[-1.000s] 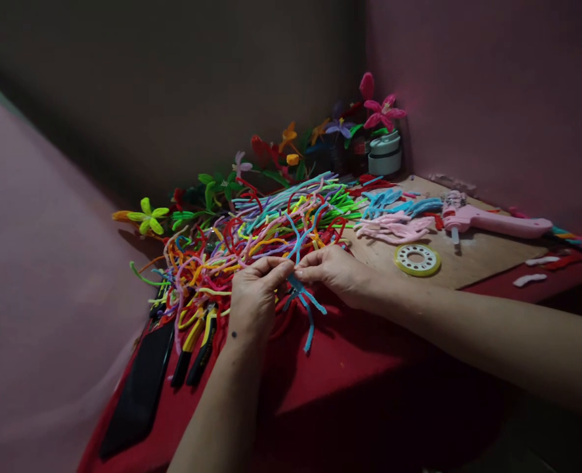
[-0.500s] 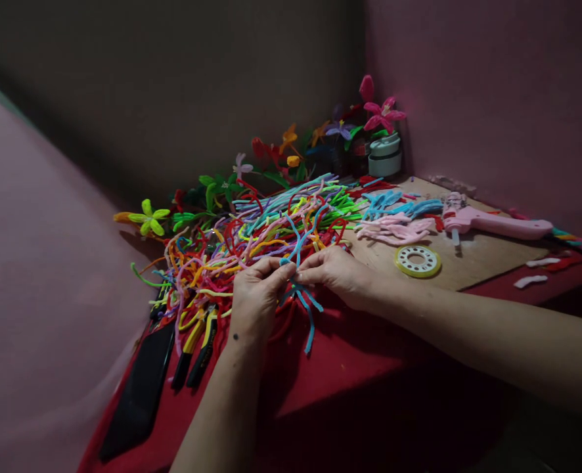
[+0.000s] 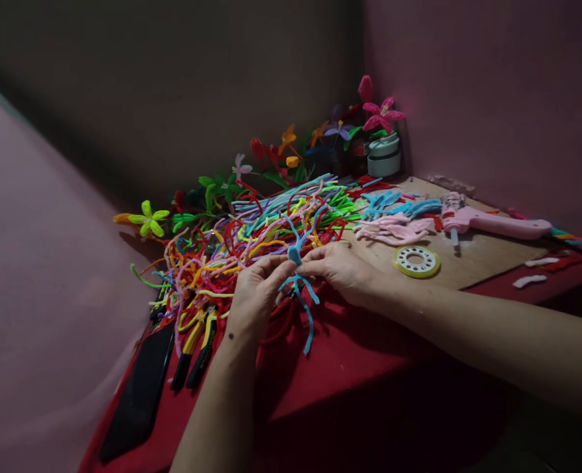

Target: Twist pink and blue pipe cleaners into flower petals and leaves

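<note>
Between my two hands is a bundle of blue pipe cleaners (image 3: 295,255), its middle compact and its ends splayed upward and downward. My left hand (image 3: 259,286) pinches it from the left with thumb and forefinger. From the right, my right hand (image 3: 337,270) pinches the same middle, the fingertips of both hands almost meeting. Several loose blue ends dangle below the fingers over the red tabletop (image 3: 335,368). Just behind the hands lies a heap of many-coloured pipe cleaners (image 3: 271,230).
Yellow-and-black pliers (image 3: 200,351) and a black phone (image 3: 138,394) lie at the left. On a board (image 3: 488,259) to the right are a yellow tape roll (image 3: 416,261), pink pieces (image 3: 394,228) and a pink glue gun (image 3: 498,222). Pipe-cleaner flowers (image 3: 382,116) stand along the back.
My fingers have shifted slightly on the blue bundle, so its compact middle now shows above the fingertips. Its lower ends have swung a little. Other things stay put.
</note>
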The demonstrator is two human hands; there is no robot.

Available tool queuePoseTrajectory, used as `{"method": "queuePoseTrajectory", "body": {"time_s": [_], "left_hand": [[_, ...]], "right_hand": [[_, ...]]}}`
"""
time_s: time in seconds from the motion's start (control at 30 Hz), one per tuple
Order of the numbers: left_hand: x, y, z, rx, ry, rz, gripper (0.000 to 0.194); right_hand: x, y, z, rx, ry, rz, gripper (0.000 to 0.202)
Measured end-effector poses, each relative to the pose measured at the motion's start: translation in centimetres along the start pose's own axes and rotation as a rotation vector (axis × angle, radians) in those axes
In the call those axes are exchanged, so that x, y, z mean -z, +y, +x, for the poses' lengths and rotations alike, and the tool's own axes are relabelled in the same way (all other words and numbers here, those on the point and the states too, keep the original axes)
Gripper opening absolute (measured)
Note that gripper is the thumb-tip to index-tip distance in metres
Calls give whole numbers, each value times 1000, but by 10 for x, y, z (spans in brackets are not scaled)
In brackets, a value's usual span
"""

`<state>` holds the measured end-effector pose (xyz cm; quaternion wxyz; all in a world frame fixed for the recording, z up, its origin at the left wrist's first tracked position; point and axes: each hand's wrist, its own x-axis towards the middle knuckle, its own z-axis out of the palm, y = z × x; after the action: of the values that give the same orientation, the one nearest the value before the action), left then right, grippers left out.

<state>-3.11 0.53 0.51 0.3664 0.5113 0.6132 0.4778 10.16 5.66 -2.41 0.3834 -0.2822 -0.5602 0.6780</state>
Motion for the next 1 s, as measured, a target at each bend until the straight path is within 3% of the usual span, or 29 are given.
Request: {"method": "queuePoseTrajectory", "body": {"time_s": [0.2, 0.37, 0.53, 0.8, 0.9, 1.0], "left_hand": [[3, 3, -3, 67, -48, 73, 28], [3, 0, -1, -56, -8, 142, 25], [2, -4, 1, -87, -36, 32, 28], [-9, -12, 0, -258, 105, 86, 16], [1, -5, 1, -215, 156, 26, 24], [22, 4, -3, -165, 196, 55, 25]], "right_hand": [[0, -6, 0, -20, 10, 4, 14], [-1, -5, -1, -45, 10, 4, 11], [-1, 0, -1, -50, -37, -26, 8], [1, 3, 1, 13, -33, -108, 6], [1, 0, 2, 16, 13, -93, 9], [2, -3, 3, -19, 47, -49, 12]]}}
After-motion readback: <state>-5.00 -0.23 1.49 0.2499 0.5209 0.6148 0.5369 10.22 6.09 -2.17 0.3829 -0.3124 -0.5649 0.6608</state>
